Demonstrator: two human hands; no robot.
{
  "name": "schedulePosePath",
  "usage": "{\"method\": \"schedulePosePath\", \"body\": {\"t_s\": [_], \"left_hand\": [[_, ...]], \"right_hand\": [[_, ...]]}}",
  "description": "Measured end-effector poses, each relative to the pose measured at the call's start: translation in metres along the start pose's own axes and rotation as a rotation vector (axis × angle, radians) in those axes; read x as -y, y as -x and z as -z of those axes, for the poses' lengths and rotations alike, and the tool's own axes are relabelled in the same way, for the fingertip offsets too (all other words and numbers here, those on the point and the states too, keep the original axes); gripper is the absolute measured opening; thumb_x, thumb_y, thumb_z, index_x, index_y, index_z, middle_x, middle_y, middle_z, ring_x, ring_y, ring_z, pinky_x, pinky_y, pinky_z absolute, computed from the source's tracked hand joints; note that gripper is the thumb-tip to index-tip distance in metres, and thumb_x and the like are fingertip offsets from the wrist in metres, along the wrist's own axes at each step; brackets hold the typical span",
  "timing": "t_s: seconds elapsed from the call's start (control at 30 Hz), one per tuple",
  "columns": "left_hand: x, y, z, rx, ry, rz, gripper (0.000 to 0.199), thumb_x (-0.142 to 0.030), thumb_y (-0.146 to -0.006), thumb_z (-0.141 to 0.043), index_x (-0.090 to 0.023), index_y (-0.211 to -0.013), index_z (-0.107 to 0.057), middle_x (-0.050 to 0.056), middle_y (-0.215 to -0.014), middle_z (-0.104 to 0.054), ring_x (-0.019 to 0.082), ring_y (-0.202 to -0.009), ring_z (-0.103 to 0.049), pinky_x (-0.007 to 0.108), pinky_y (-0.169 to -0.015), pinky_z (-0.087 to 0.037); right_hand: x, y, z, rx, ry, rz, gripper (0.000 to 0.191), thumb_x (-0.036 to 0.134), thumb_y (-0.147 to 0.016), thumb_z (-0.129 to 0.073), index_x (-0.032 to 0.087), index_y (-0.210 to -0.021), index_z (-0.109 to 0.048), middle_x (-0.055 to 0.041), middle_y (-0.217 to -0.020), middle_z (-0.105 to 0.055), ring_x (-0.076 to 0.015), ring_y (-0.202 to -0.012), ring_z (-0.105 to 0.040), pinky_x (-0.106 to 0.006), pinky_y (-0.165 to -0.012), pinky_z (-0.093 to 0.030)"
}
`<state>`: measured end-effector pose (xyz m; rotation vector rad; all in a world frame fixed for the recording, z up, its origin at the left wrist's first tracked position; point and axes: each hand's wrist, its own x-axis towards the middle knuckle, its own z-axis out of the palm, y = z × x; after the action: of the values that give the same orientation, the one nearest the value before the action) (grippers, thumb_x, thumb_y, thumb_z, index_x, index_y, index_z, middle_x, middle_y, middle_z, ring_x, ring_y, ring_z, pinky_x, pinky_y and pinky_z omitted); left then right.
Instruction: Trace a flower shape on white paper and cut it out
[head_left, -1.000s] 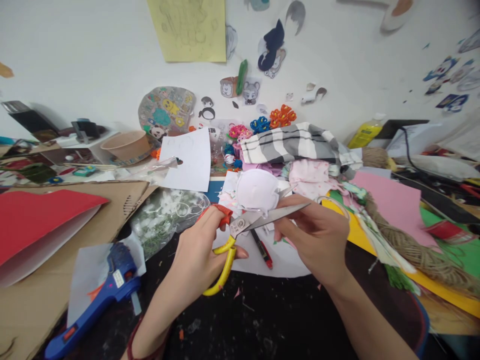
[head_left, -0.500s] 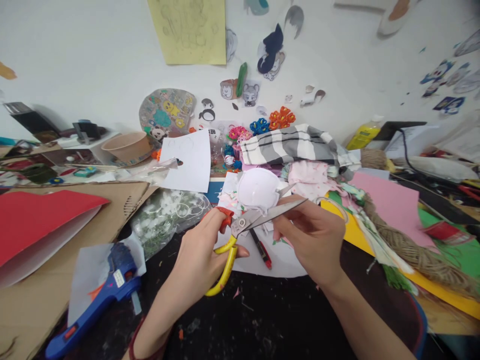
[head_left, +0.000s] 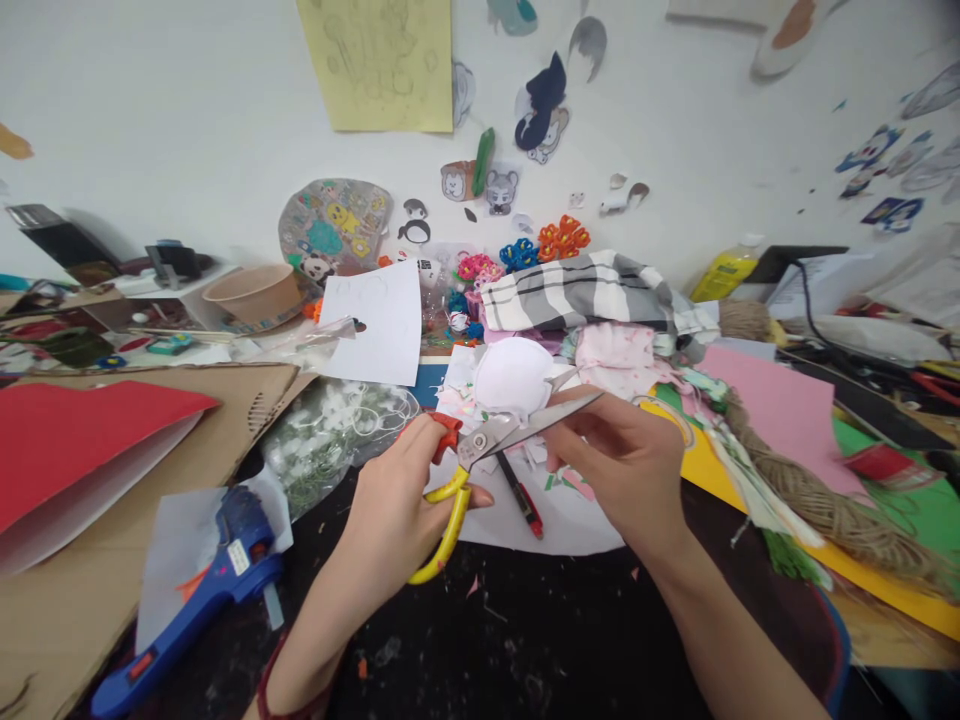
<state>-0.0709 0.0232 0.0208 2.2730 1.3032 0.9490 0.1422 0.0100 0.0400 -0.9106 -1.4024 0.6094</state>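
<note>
My left hand grips orange-red and yellow handled scissors, their blades open and pointing right. A white rounded padded piece sits at the blades, with its right edge against the fingers of my right hand. That hand is curled under the longer blade, and its fingertips partly hide the edge of the piece. Below the blades, a black and red marker pen lies on a white paper sheet.
A blue glue gun lies at the lower left, beside cardboard and a red folder. A bag of white flowers is left of my hands. Plaid cloth, pink card and jute twine lie beyond and to the right.
The scissor tip has shifted slightly left, and my right hand has drawn left with it. The white piece has turned a little in view.
</note>
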Motion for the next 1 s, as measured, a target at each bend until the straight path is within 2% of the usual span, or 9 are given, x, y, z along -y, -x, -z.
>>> {"method": "schedulePosePath", "body": {"t_s": [0.2,0.4,0.7,0.8,1.0], "left_hand": [[-0.001,0.0,-0.001,0.002,-0.013,-0.02,0.031,-0.042,-0.085,-0.071,-0.023,-0.092,-0.048,-0.005,-0.081,-0.048,0.012,-0.064,-0.039,0.025,-0.063,-0.036],[-0.012,-0.001,-0.003,0.017,0.021,0.05,0.023,-0.036,-0.084,-0.067,-0.023,-0.091,-0.049,-0.005,-0.077,-0.047,0.013,-0.063,-0.04,0.025,-0.061,-0.035],[-0.017,0.0,-0.008,0.028,0.025,0.106,0.02,-0.03,-0.08,-0.067,-0.023,-0.091,-0.052,-0.005,-0.075,-0.048,0.013,-0.062,-0.04,0.026,-0.061,-0.035],[-0.016,-0.001,-0.008,0.023,0.004,0.111,0.019,-0.028,-0.08,-0.067,-0.023,-0.091,-0.052,-0.005,-0.074,-0.047,0.013,-0.061,-0.04,0.026,-0.06,-0.035],[-0.012,-0.002,-0.004,-0.007,-0.048,0.075,0.02,-0.03,-0.081,-0.068,-0.023,-0.09,-0.051,-0.004,-0.077,-0.05,0.013,-0.06,-0.04,0.025,-0.059,-0.034]], "right_hand": [[-0.002,0.001,-0.003,-0.004,-0.09,-0.012,0.011,0.011,-0.082,-0.072,0.023,-0.081,-0.073,0.0044,-0.072,-0.067,-0.0066,-0.05,-0.059,-0.019,-0.046,-0.052],[-0.003,0.006,-0.011,-0.115,-0.137,-0.004,0.017,0.008,-0.082,-0.071,0.024,-0.082,-0.076,0.0063,-0.066,-0.065,-0.0052,-0.047,-0.056,-0.017,-0.043,-0.049],[-0.004,0.008,-0.018,-0.212,-0.123,0.003,0.013,0.009,-0.081,-0.071,0.022,-0.081,-0.075,0.0056,-0.065,-0.065,-0.0047,-0.045,-0.054,-0.017,-0.042,-0.047],[-0.004,0.007,-0.016,-0.185,-0.109,-0.029,0.011,0.011,-0.081,-0.071,0.021,-0.08,-0.075,0.0053,-0.062,-0.064,-0.0056,-0.046,-0.054,-0.018,-0.044,-0.048],[-0.007,0.001,-0.003,-0.038,-0.115,-0.12,0.007,0.018,-0.083,-0.074,0.022,-0.087,-0.077,0.0049,-0.06,-0.062,-0.0085,-0.05,-0.058,-0.022,-0.049,-0.049]]}}
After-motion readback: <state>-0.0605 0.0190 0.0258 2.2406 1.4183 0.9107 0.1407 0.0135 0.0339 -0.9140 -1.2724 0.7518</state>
